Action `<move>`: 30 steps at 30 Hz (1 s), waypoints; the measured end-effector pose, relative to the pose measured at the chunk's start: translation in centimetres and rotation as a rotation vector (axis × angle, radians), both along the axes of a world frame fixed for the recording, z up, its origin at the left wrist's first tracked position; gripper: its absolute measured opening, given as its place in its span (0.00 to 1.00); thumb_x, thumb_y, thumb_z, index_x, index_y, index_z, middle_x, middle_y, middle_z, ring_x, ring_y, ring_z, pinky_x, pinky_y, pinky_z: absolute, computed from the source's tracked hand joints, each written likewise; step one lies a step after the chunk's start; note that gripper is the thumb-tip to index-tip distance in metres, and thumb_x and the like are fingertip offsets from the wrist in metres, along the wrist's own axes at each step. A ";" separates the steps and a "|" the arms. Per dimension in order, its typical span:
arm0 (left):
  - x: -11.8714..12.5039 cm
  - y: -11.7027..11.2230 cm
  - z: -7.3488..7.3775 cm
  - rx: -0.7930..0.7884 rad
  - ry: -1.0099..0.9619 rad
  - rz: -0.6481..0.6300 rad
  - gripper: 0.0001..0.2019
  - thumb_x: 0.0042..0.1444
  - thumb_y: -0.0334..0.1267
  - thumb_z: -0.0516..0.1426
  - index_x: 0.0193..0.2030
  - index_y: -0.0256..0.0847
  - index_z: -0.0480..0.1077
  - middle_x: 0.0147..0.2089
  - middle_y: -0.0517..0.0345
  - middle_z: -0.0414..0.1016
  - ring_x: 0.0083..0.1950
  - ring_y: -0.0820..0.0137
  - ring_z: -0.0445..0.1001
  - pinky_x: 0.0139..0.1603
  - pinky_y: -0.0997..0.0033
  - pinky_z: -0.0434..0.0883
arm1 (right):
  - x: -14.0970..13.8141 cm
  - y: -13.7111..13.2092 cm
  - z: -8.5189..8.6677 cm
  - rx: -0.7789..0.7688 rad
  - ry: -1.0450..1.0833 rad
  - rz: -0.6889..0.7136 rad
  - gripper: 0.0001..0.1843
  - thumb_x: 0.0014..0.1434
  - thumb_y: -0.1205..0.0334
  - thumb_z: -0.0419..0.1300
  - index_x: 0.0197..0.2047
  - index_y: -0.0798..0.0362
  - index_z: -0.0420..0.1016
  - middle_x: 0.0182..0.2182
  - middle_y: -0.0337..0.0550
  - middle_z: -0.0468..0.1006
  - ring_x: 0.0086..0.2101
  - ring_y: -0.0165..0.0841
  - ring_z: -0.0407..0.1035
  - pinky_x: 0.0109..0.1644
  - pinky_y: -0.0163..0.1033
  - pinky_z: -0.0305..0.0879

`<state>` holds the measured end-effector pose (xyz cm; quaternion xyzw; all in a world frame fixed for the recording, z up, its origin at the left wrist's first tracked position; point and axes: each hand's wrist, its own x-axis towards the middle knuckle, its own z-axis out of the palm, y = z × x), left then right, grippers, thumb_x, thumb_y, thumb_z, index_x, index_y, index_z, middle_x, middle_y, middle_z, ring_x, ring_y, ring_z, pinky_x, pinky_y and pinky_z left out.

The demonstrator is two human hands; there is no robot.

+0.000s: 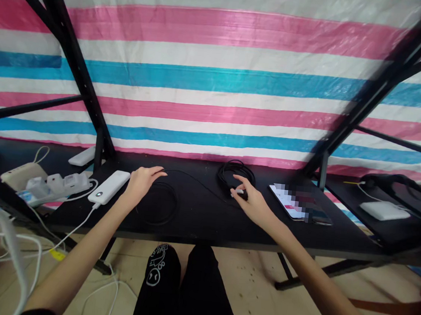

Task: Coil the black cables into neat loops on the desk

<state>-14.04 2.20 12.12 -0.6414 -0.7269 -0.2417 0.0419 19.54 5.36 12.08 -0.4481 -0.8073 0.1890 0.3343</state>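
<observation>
My left hand (142, 181) rests on the black table (196, 223), fingers stretched toward a thin black cable (193, 178) whose loop (157, 203) lies just below the hand. My right hand (250, 198) is pinched on the cable's small pale plug end (237, 192), right beside a coiled bundle of black cable (234, 172). A white power bank (109, 186) lies left of my left hand.
A phone (296, 202) with a lit screen lies right of my right hand. A power strip with white chargers (55, 185) and white leads sit far left. Black frame posts (98, 155) rise at both sides. Another white device (383, 210) lies on the right-hand table.
</observation>
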 end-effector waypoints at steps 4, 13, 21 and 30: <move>3.7 -1.5 2.3 0.195 0.133 -0.267 0.14 0.59 0.47 0.54 0.44 0.47 0.77 0.40 0.52 0.81 0.40 0.58 0.79 0.35 0.68 0.70 | -1.5 -1.0 0.0 -0.020 -0.021 0.126 0.32 0.57 0.53 0.57 0.63 0.49 0.58 0.44 0.48 0.64 0.40 0.36 0.67 0.45 0.45 0.69; 9.6 -3.4 5.2 0.369 -0.024 -0.451 0.13 0.59 0.45 0.55 0.42 0.45 0.78 0.37 0.53 0.81 0.34 0.63 0.79 0.33 0.70 0.70 | -7.2 -3.8 0.6 0.015 0.188 0.196 0.26 0.55 0.66 0.57 0.58 0.54 0.63 0.41 0.46 0.65 0.29 0.27 0.64 0.39 0.41 0.69; 9.3 -3.7 5.9 0.455 -0.247 -0.282 0.13 0.58 0.43 0.55 0.41 0.40 0.79 0.34 0.50 0.81 0.28 0.68 0.75 0.32 0.71 0.67 | -6.8 -7.3 1.3 -0.097 -0.014 0.454 0.26 0.49 0.58 0.66 0.52 0.48 0.70 0.41 0.43 0.71 0.37 0.32 0.69 0.41 0.38 0.67; 7.9 -3.0 3.8 0.553 -0.411 -0.305 0.12 0.57 0.42 0.56 0.37 0.39 0.78 0.32 0.54 0.80 0.28 0.71 0.74 0.32 0.74 0.66 | -4.0 -1.2 0.7 0.064 0.445 -0.112 0.38 0.46 0.50 0.67 0.58 0.53 0.62 0.54 0.54 0.63 0.54 0.44 0.58 0.59 0.52 0.54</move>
